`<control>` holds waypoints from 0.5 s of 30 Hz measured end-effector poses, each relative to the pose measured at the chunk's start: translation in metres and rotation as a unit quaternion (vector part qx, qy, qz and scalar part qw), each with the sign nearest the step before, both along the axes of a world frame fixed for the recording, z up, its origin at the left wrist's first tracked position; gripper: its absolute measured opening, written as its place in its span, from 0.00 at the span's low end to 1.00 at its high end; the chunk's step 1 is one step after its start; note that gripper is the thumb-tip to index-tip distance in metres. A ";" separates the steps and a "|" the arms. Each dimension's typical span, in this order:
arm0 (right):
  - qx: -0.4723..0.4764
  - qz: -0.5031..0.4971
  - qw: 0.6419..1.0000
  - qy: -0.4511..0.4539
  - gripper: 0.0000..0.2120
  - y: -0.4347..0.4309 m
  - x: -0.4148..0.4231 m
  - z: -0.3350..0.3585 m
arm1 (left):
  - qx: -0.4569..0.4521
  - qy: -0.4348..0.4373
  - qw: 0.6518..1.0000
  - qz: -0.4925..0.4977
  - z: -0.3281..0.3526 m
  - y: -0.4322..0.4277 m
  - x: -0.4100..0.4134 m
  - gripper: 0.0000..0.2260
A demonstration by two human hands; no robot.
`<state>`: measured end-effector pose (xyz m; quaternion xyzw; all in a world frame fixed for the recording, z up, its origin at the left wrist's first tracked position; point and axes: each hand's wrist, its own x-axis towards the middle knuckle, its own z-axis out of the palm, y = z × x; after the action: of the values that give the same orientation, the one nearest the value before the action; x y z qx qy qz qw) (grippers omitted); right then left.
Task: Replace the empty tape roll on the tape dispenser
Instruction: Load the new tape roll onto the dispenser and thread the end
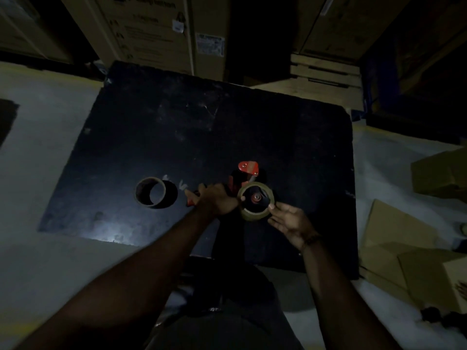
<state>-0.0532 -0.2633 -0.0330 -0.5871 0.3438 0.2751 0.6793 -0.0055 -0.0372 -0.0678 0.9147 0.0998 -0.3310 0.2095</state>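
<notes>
A red tape dispenser (247,173) lies on the black table (202,127), near its front. My left hand (217,200) is closed around the dispenser's handle. A tan tape roll (255,212) sits over the dispenser's red hub. My right hand (288,222) pinches the roll's right rim with thumb and fingers, while a left fingertip touches its left rim. An empty brown cardboard core (151,193) stands on its side to the left, apart from both hands.
Large cardboard boxes (151,31) and a wooden pallet (326,72) stand behind the table. Flat and folded boxes (414,238) lie on the floor at the right. The scene is dim, with pale floor on both sides of the table.
</notes>
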 end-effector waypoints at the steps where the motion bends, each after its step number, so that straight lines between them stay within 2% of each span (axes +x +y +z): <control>1: 0.000 0.003 1.000 -0.011 0.16 0.000 -0.002 0.000 | -0.010 -0.024 1.000 0.009 -0.011 0.004 -0.005 0.44; 3: -0.002 0.011 1.000 -0.027 0.16 0.001 -0.006 0.002 | -0.015 -0.057 0.998 0.017 -0.018 0.010 -0.014 0.49; 8: 0.002 0.029 0.998 -0.063 0.18 0.003 -0.004 0.011 | -0.017 -0.062 0.998 0.026 0.027 0.012 -0.015 0.50; 10: 0.004 0.039 0.997 -0.065 0.19 0.003 -0.002 0.011 | -0.034 -0.071 0.997 0.018 0.045 0.015 -0.016 0.45; 13: -0.001 0.055 0.997 -0.057 0.17 0.006 0.000 0.016 | -0.051 -0.103 0.993 0.010 0.058 0.022 -0.020 0.32; 15: 0.004 0.071 0.996 -0.058 0.13 0.007 0.000 0.020 | -0.068 -0.109 0.992 0.021 0.058 0.025 -0.023 0.31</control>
<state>-0.0535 -0.2567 -0.0133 -0.6223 0.2605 0.2892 0.6792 -0.0286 -0.0120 -0.0103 0.9266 0.0724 -0.2312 0.2876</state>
